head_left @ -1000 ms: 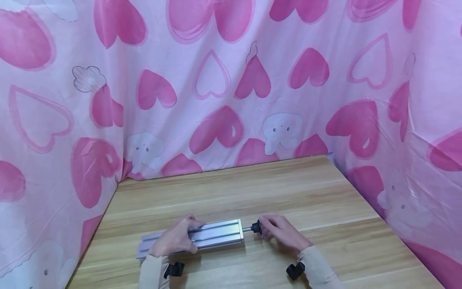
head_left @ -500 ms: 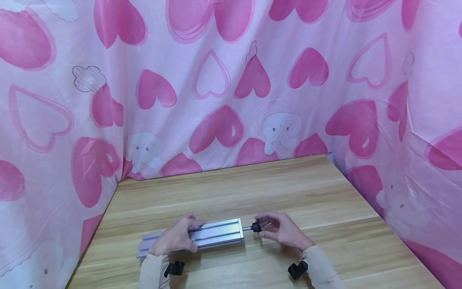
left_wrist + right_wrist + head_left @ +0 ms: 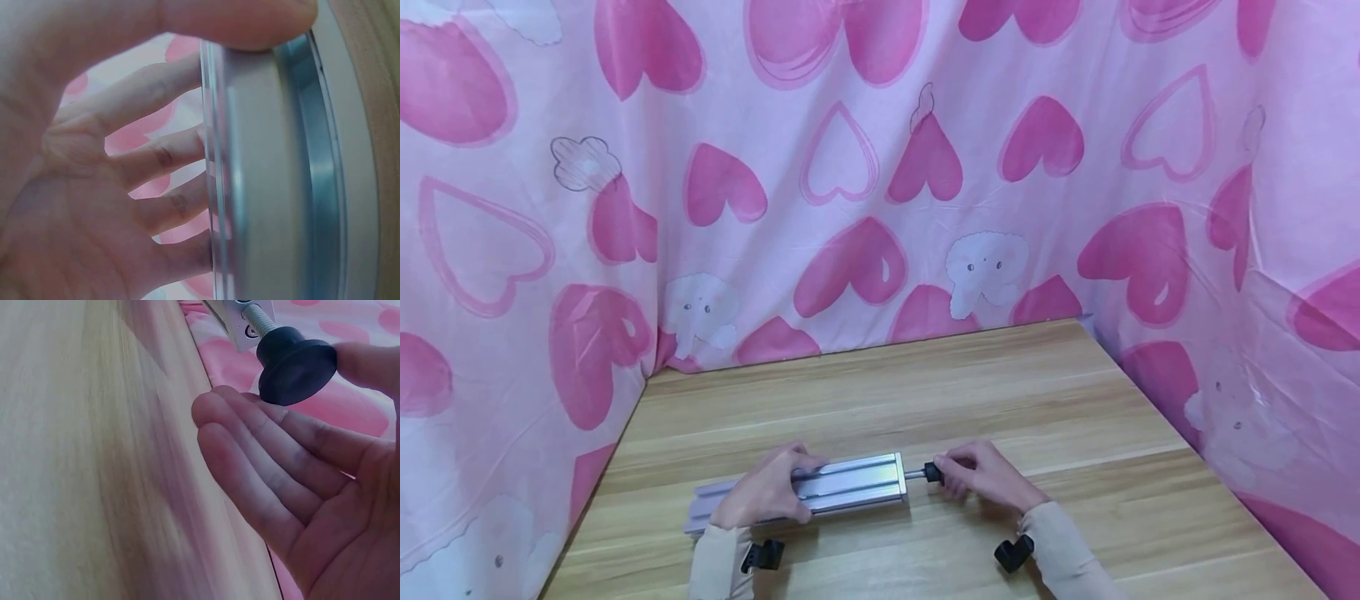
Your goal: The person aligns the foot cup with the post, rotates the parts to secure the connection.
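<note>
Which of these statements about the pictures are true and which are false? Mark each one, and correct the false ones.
1. The left hand grips the metal bar. True.
2. The metal bar stands upright on the table. False: it lies flat along the table.
3. The right hand touches the black knob at the bar's end. True.
4. The black knob is red. False: it is black.
5. A threaded rod joins the knob to the bar. True.
</note>
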A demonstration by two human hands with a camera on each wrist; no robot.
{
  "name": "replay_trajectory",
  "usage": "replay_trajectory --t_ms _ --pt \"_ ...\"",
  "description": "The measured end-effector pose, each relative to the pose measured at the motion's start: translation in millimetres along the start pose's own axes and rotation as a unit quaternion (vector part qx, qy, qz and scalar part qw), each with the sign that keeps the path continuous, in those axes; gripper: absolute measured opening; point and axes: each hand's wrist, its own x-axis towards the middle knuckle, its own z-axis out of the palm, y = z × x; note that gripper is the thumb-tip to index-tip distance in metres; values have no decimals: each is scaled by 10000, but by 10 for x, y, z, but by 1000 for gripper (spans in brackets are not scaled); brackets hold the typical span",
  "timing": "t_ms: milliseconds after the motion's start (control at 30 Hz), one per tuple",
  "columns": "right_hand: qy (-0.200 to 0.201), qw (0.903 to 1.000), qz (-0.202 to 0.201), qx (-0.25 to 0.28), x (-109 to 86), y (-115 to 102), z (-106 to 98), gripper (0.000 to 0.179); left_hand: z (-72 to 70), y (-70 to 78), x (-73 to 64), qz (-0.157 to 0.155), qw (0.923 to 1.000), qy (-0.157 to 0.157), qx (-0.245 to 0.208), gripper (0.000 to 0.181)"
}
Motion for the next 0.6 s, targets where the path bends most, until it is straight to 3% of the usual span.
replay_trajectory --t_ms 233,367,467,600 --pt "-62 9999 -45 105 23 2 24 52 12 -28 8 -48 9999 -37 -93 76" --pt "181 9998 -77 -103 9 3 25 46 -6 -44 11 -37 10000 -33 -67 76" --pt "344 9990 -242 -131 -10 7 33 42 -16 -58 8 -40 10000 -18 -82 77" --pt "265 9971 -689 187 -9 12 52 54 -12 -80 3 -85 9999 -8 -123 77"
